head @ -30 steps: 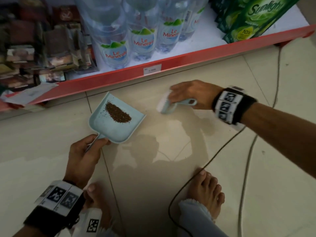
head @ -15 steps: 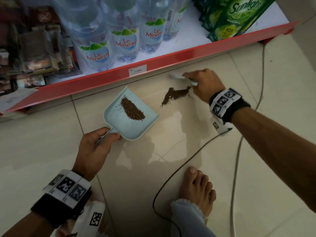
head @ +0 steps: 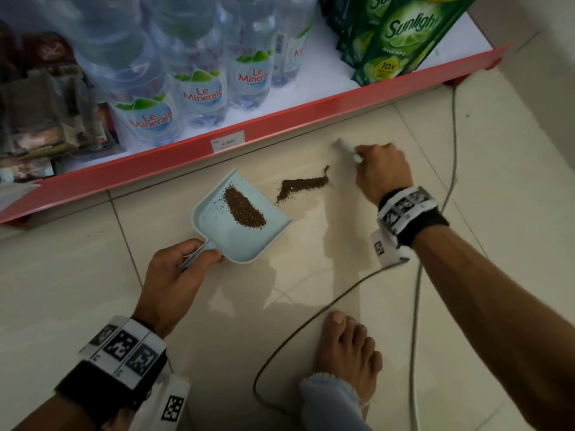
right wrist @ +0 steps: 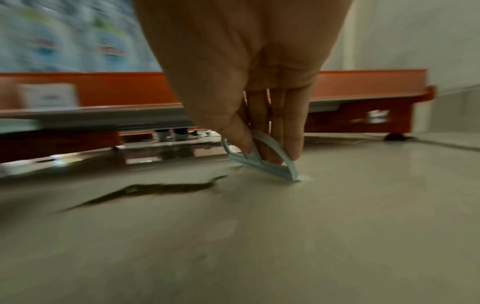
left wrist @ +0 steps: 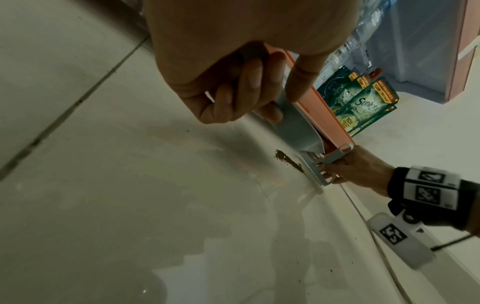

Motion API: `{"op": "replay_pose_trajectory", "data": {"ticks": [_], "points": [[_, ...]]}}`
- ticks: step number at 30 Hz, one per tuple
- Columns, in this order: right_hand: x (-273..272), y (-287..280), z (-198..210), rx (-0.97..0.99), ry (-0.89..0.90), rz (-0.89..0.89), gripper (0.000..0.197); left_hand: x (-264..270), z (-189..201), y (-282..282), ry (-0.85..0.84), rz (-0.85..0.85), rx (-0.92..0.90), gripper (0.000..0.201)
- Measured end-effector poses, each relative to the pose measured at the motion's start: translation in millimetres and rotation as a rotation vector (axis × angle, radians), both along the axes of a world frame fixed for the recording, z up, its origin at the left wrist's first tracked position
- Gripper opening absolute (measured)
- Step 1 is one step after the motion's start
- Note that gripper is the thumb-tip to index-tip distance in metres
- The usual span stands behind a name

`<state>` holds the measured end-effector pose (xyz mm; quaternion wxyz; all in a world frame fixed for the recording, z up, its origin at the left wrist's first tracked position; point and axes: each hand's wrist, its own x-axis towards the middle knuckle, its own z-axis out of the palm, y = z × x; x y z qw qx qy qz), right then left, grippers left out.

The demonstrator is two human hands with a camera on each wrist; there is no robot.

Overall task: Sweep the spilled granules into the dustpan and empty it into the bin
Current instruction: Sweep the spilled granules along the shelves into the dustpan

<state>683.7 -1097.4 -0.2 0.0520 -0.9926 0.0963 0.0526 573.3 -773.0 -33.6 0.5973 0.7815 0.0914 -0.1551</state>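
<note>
A pale blue dustpan [head: 217, 234] lies on the tiled floor with a heap of brown granules [head: 244, 207] inside it. My left hand [head: 174, 275] grips its handle [left wrist: 283, 107] at the near end. A streak of spilled granules [head: 303, 185] lies on the floor just right of the pan's mouth, also seen as a dark smear of granules [right wrist: 161, 188] in the right wrist view. My right hand [head: 381, 169] holds a small pale blue brush [head: 347, 148] on the floor right of that streak, fingers curled round the brush [right wrist: 262, 159].
A red-edged shelf [head: 280, 119] with water bottles [head: 199, 94] and green soap pouches [head: 395, 35] runs along the far side. Two cables [head: 311, 318] trail over the floor on the right. My bare foot [head: 345, 346] stands near the bottom centre.
The right hand carried the brush from beside the pan's mouth away to the right, uncovering a streak of granules on the floor. The dustpan stayed in the left hand.
</note>
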Motion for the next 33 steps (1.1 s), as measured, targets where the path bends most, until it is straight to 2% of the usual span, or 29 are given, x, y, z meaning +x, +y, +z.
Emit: {"op": "replay_pose_trajectory", "data": {"ticks": [5, 8, 11, 14, 16, 20, 22, 24, 26, 29, 31, 33], "points": [[-36.2, 48.4, -6.7, 0.114, 0.014, 0.247, 0.021, 1.9, 3.6, -1.7, -0.004, -0.003, 0.014, 0.017], [-26.6, 34.7, -2.1, 0.149, -0.077, 0.153, 0.025, 1.6, 5.5, -0.7, 0.001, 0.003, 0.013, 0.016], [-8.2, 1.1, 2.6, 0.037, -0.182, -0.032, 0.026, 1.5, 5.5, 1.4, 0.005, 0.026, 0.002, 0.017], [-7.4, -14.0, -2.1, -0.026, -0.102, -0.182, 0.025, 1.4, 4.2, 3.0, 0.008, 0.032, 0.005, 0.017], [-20.1, -0.4, -11.1, -0.004, -0.041, -0.147, 0.027, 0.3, 3.7, 2.8, 0.012, 0.036, -0.001, 0.017], [-53.5, 55.7, -21.1, 0.101, -0.046, 0.158, 0.025, -1.1, 4.3, 2.0, 0.001, 0.021, -0.008, 0.017], [-60.6, 66.3, -19.0, 0.152, -0.09, 0.235, 0.025, -0.7, 4.7, 1.5, 0.002, 0.016, -0.009, 0.017], [-56.8, 57.8, -15.0, 0.167, -0.162, 0.187, 0.023, 0.1, 4.8, 2.3, 0.003, 0.024, -0.006, 0.017], [-51.6, 38.5, -10.7, 0.124, -0.218, 0.062, 0.023, 0.0, 5.1, 3.8, 0.002, 0.032, -0.002, 0.017], [-51.8, 10.0, -10.8, 0.019, -0.172, -0.125, 0.026, -2.2, 4.6, 6.6, 0.013, 0.05, -0.005, 0.017], [-57.3, 12.2, -16.5, 0.004, -0.083, -0.122, 0.026, -4.4, 4.1, 7.3, 0.02, 0.052, -0.007, 0.017], [-64.7, 31.0, -21.6, 0.064, -0.039, -0.013, 0.024, -5.4, 3.7, 6.6, 0.021, 0.044, -0.006, 0.017]]}}
